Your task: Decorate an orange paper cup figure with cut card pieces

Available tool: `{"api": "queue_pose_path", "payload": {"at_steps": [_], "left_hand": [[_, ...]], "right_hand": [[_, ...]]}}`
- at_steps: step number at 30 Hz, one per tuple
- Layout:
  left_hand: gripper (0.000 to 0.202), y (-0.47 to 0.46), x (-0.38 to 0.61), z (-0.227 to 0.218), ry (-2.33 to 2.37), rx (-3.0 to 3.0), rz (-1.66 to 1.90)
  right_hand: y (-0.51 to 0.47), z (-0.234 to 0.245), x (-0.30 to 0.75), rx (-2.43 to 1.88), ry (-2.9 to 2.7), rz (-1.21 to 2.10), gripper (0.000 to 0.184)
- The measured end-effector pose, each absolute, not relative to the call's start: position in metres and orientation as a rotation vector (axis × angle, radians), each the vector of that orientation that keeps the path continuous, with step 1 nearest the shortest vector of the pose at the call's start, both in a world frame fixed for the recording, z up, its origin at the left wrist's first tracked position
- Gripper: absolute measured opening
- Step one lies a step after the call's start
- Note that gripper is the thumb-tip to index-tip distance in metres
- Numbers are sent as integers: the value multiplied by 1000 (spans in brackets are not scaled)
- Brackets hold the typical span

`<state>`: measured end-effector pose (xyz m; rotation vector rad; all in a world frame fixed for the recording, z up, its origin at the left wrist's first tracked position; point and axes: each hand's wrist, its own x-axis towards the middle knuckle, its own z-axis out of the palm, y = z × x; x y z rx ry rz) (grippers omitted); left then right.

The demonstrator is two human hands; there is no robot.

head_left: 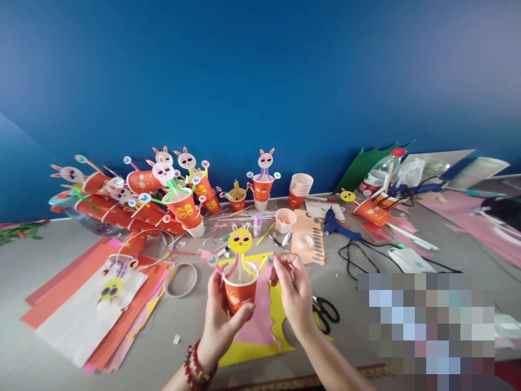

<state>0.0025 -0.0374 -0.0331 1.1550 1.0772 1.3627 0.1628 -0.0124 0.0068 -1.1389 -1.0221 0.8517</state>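
My left hand (222,309) is wrapped round a red paper cup (240,290) and holds it upright above the table. From the cup rises a yellow paper animal face (240,239) with ears, on a pale stem. Bent coloured arms stick out over the rim, and the left one ends in a paper disc (213,260) with a teal mark. At the right arm's tip, the thumb and fingers of my right hand (291,288) close on a similar small paper disc (270,261). Yellow and pink paper sheets (254,331) lie beneath my hands.
Finished-looking cup figures (181,203) crowd the back left. Coloured paper (61,326) and a tape roll (181,279) lie left. Black-handled scissors (326,315) are beside my right wrist. A blue glue gun (340,225) with its cord, stacked cups (300,190) and a bottle (382,168) stand behind.
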Motion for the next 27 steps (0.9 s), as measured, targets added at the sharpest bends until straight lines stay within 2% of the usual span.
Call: {"api": "queue_pose_path", "payload": {"at_steps": [20, 27], "left_hand": [[87, -39, 5, -34, 1069, 1131, 1367], [85, -40, 6, -35, 1053, 1132, 1365]], "right_hand": [[-8, -1, 157, -1158, -1060, 752, 23], [-10, 3, 157, -1142, -1014, 835, 21]]}}
